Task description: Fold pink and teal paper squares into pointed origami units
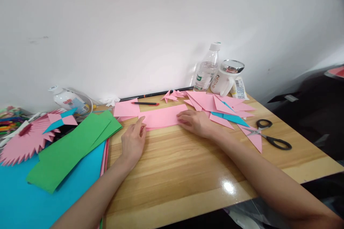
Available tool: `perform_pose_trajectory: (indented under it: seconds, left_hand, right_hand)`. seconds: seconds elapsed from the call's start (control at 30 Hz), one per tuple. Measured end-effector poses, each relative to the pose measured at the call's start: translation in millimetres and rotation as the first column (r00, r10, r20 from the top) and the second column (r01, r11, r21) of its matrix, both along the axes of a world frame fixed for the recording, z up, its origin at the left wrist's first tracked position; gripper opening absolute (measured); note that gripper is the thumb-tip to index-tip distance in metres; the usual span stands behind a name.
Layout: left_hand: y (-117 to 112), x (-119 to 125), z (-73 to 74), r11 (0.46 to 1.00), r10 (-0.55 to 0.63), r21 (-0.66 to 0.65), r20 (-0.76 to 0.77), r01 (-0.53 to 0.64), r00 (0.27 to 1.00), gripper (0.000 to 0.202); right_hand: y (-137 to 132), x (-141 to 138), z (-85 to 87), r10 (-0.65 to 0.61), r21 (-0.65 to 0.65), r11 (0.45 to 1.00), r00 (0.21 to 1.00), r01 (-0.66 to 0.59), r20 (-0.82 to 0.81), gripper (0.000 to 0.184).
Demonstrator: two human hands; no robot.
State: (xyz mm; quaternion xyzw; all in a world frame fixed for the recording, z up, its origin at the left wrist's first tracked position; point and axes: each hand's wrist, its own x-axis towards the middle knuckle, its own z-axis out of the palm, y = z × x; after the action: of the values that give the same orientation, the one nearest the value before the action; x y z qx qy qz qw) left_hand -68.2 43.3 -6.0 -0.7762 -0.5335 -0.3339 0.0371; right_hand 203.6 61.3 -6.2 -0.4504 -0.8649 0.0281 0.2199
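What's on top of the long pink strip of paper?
The left hand rests on the left end of the pink strip, the right hand on its right end. Paper beneath their fingers is hidden.

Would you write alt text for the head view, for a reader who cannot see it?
The left hand and right hand touch the ends of a pink paper strip on a wooden table; green sheets lie left, scissors right.

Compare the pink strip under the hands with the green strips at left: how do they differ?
The pink strip lies crosswise on the bare wooden table; the green strips lie slanted, partly on a blue sheet. Both hands touch the pink strip, left hand at one end, right hand at the other; nothing touches the green strips. Both are long, flat paper.
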Motion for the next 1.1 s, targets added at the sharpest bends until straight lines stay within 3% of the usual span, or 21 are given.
perform_pose_trajectory:
  seconds: [0.37,0.57,0.9,1.0,1.1]
  left_hand:
    - [-1.5,2.1,3.2,0.997,0.043,-0.066,0.001,-0.042,0.999,0.037]
    - [-1.8,1.3,3.9,0.987,0.078,-0.131,-0.077,-0.088,0.994,0.047]
    - [2.1,-5.2,1.3,0.991,0.064,-0.109,-0.157,-0.081,0.986,0.043]
    - [2.2,-6.0,1.7,0.994,0.052,-0.086,-0.225,-0.073,0.973,0.038]
    - [-1.0,-5.1,4.4,0.997,-0.012,-0.070,-0.357,-0.014,0.934,0.048]
  right_hand:
    - [1.1,-0.1,-2.2,-0.010,-0.007,1.000,1.000,0.010,-0.011,0.017]
    - [2.5,0.7,-2.0,-0.014,-0.027,1.000,1.000,0.014,0.003,0.017]
    - [2.1,0.4,-2.2,-0.022,-0.026,0.999,1.000,0.022,-0.009,0.016]
    - [2.1,0.3,-1.6,-0.018,-0.032,0.999,1.000,0.018,-0.010,0.017]
    - [1.6,0.0,-1.1,-0.020,-0.027,0.999,1.000,0.020,-0.004,0.018]
